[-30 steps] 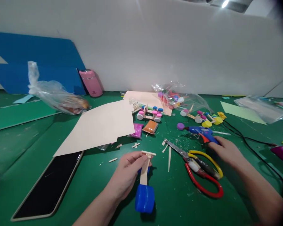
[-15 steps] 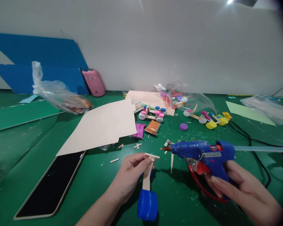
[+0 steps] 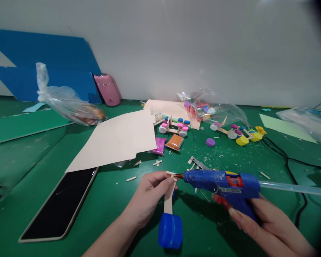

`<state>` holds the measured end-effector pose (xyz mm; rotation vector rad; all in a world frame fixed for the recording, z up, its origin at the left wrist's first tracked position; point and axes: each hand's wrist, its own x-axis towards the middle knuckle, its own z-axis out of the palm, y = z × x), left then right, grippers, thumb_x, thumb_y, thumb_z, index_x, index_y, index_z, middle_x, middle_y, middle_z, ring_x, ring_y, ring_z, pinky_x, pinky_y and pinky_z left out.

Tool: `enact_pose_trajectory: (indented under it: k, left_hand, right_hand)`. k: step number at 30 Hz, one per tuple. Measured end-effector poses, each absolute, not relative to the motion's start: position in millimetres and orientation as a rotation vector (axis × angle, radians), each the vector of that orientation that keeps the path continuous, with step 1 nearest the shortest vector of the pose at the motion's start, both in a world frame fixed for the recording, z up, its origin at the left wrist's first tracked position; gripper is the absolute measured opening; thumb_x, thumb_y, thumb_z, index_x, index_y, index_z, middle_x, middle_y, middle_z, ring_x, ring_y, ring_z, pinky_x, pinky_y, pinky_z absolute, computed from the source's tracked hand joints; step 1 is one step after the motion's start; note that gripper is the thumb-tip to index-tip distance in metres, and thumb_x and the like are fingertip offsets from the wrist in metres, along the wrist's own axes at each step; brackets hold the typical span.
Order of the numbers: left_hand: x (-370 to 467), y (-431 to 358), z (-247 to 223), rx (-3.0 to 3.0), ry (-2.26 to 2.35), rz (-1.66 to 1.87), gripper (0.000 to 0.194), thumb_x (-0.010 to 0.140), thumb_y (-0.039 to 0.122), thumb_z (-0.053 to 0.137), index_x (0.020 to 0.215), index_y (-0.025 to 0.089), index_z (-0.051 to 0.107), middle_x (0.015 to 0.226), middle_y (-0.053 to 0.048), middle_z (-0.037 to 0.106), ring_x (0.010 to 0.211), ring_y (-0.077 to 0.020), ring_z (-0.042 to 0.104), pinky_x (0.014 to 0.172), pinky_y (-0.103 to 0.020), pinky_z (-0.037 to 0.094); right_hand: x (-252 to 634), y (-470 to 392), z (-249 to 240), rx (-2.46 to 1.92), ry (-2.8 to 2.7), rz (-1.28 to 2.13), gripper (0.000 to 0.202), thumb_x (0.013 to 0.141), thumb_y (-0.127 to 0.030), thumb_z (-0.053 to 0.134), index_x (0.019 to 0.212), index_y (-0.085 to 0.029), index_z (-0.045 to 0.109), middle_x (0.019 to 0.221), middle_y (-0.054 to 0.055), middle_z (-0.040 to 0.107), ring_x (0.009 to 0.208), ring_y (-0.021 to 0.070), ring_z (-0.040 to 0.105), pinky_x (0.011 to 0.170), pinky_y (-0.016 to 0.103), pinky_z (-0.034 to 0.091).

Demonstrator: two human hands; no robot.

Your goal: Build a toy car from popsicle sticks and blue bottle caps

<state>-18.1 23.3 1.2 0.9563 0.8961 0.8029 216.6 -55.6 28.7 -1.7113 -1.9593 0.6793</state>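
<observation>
Between thumb and fingers, my left hand [image 3: 153,192] pinches a wooden craft stick [image 3: 168,200] by its far end. A pair of blue bottle caps [image 3: 170,230] is fixed to the stick's near end, and a short wooden piece [image 3: 171,173] lies across the far end. My right hand [image 3: 262,221] is wrapped round the handle of a blue hot glue gun [image 3: 222,182], fingers at its red trigger. The gun's nozzle meets the joint of the stick and the crosspiece. A clear glue stick [image 3: 294,187] juts from the gun's back.
A phone [image 3: 60,203] lies at left, partly under cream paper [image 3: 117,142]. Small cap-wheeled cars [image 3: 173,127], clay packets [image 3: 174,142], a purple cap [image 3: 210,142] and wood scraps lie beyond my hands. Metal tweezers [image 3: 199,162] sit behind the gun. A black cord [image 3: 289,167] runs at right.
The glue gun has moved left and slightly down, bringing its nozzle from a gap away to the crosspiece. My left hand keeps its pinch, and the view has shifted slightly.
</observation>
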Motion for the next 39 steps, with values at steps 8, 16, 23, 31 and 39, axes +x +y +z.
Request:
enact_pose_trajectory:
  k: [8, 16, 23, 31, 39]
  left_hand:
    - [-19, 23, 1, 0.970, 0.886, 0.809, 0.019, 0.077, 0.029, 0.057, 0.070, 0.013, 0.063, 0.065, 0.000, 0.056, 0.059, -0.0083, 0.041, 0.056, -0.020, 0.028]
    - [-18, 23, 1, 0.952, 0.895, 0.821, 0.017, 0.076, 0.028, 0.057, 0.069, 0.014, 0.064, 0.067, -0.001, 0.058, 0.063, -0.0099, 0.046, 0.060, -0.021, 0.031]
    - [-18, 22, 2, 0.955, 0.895, 0.803, 0.018, 0.076, 0.029, 0.057, 0.069, 0.014, 0.064, 0.064, 0.000, 0.057, 0.059, -0.0092, 0.043, 0.057, -0.021, 0.030]
    - [-18, 22, 5, 0.938, 0.921, 0.814, 0.017, 0.073, 0.029, 0.059, 0.066, 0.014, 0.064, 0.064, -0.001, 0.058, 0.058, -0.0107, 0.044, 0.057, -0.022, 0.031]
    - [-18, 22, 5, 0.929, 0.911, 0.822, 0.017, 0.074, 0.028, 0.058, 0.068, 0.014, 0.065, 0.064, 0.000, 0.059, 0.058, -0.0098, 0.044, 0.056, -0.020, 0.031]
  right_hand:
    - [216, -56, 31, -1.742, -2.016, 0.521, 0.029, 0.079, -0.039, 0.052, 0.099, -0.023, 0.065, 0.095, 0.005, 0.069, 0.082, 0.0193, 0.066, 0.071, 0.021, 0.054]
    - [221, -64, 25, -1.810, -1.951, 0.647, 0.032, 0.082, -0.039, 0.048, 0.106, -0.022, 0.061, 0.102, 0.005, 0.067, 0.087, 0.0173, 0.064, 0.076, 0.020, 0.052]
    - [213, -57, 33, -1.738, -2.031, 0.549, 0.032, 0.081, -0.040, 0.047, 0.103, -0.022, 0.063, 0.096, 0.007, 0.068, 0.084, 0.0195, 0.065, 0.075, 0.023, 0.053]
    - [213, -59, 36, -1.797, -1.969, 0.588, 0.030, 0.082, -0.040, 0.048, 0.098, -0.022, 0.065, 0.092, 0.006, 0.069, 0.080, 0.0197, 0.065, 0.070, 0.023, 0.054]
    - [218, -61, 31, -1.821, -1.947, 0.650, 0.030, 0.081, -0.039, 0.050, 0.100, -0.022, 0.064, 0.096, 0.004, 0.069, 0.083, 0.0184, 0.065, 0.073, 0.021, 0.053]
